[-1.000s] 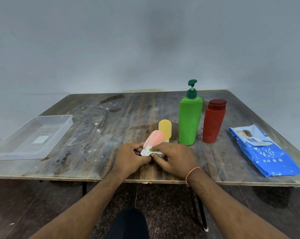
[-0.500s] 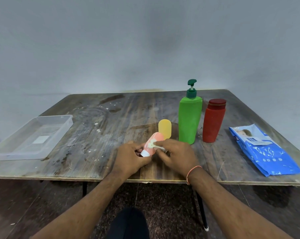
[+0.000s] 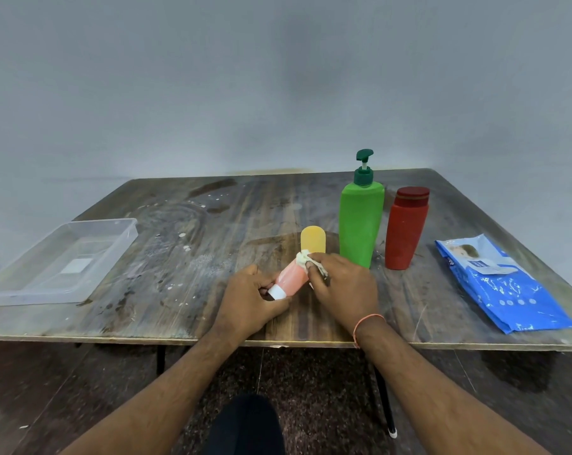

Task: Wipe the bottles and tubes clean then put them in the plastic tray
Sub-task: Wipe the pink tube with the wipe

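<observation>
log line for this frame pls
step: wiping | left hand: holds pink tube by cap end | right hand: rubs wipe on tube's far end | plastic tray: no bottles inside

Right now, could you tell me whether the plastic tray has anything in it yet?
Empty. The plastic tray holds no bottle or tube; only a pale patch shows through its clear floor.

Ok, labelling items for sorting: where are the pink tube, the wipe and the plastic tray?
pink tube (image 3: 290,276), head view, mid body.
wipe (image 3: 302,258), head view, bunched part.
plastic tray (image 3: 41,293), head view, near rim.
</observation>
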### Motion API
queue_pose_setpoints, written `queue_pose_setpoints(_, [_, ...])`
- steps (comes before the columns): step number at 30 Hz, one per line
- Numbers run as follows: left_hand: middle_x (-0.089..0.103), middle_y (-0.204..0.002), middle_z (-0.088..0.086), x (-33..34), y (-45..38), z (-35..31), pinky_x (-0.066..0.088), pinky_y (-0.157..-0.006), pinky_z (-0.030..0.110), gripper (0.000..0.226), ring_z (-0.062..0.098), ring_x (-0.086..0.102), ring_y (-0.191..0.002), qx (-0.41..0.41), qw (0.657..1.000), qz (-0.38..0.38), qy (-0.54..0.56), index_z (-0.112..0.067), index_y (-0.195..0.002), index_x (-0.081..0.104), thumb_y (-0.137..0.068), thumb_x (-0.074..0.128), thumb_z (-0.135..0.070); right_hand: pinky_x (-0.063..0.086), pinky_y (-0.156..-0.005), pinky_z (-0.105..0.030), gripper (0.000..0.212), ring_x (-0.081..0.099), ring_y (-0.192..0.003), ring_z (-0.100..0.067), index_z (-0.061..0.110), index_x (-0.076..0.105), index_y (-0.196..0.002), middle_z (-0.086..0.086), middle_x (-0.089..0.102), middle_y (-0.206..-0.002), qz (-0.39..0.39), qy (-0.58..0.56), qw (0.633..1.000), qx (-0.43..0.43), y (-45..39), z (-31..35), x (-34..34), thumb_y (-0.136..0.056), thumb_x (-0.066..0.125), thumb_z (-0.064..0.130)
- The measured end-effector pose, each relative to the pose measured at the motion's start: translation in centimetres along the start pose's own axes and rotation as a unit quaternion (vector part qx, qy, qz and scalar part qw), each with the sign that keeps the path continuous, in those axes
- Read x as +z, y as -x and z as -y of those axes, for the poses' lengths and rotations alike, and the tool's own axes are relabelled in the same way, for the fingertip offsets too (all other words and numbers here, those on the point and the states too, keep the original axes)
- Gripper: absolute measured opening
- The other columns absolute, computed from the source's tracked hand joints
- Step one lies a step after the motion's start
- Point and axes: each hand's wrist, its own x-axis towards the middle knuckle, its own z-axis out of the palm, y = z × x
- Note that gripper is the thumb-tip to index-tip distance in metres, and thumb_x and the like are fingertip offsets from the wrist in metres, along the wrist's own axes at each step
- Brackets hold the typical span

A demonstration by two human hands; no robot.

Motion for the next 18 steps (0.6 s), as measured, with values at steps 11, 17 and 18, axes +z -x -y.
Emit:
queue_pose_setpoints(11, [0.042, -0.072, -0.01, -0.26, 0.14, -0.45, 0.038, -0.057, 0.013, 0.022, -0.001, 0.052, -0.07, 0.015, 1.0, 0.006, -0.007, -0.031, -0.093, 0.081, -0.074, 0.09, -0.024, 0.053, -0.057, -0.031, 0.024, 0.07, -0.077, -0.011, 0.036, 0.078, -0.113, 0.014, 0.076, -0.098, 0.082, -0.066, 0.985, -0.14, 0.83, 0.84, -0.79, -0.097, 0.064, 0.047])
queue_pose_setpoints(17, [0.041, -0.077, -0.009, -0.26, 0.19, -0.75, 0.033, -0.056, 0.016, 0.05, 0.006, 0.043, -0.067, 0.034, 0.999, 0.015, -0.027, -0.037, -0.128, 0.075, -0.08, 0.089, -0.039, 0.054, -0.052, -0.036, 0.024, 0.072, -0.074, -0.021, 0.029, 0.078, -0.112, 0.006, 0.076, -0.094, -0.024, 0.002, 1.0, -0.01, 0.14, 0.45, -0.37, -0.097, 0.063, 0.041])
queue_pose_setpoints(18, [0.042, -0.078, -0.009, -0.22, 0.19, -0.69, 0.029, -0.054, 0.017, 0.053, 0.006, 0.043, -0.069, 0.034, 0.999, 0.014, -0.029, -0.038, -0.13, 0.073, -0.08, 0.089, -0.04, 0.053, -0.051, -0.037, 0.024, 0.072, -0.073, -0.023, 0.029, 0.078, -0.111, 0.005, 0.075, -0.091, -0.028, 0.013, 1.0, 0.005, 0.08, 0.41, -0.28, -0.097, 0.062, 0.041])
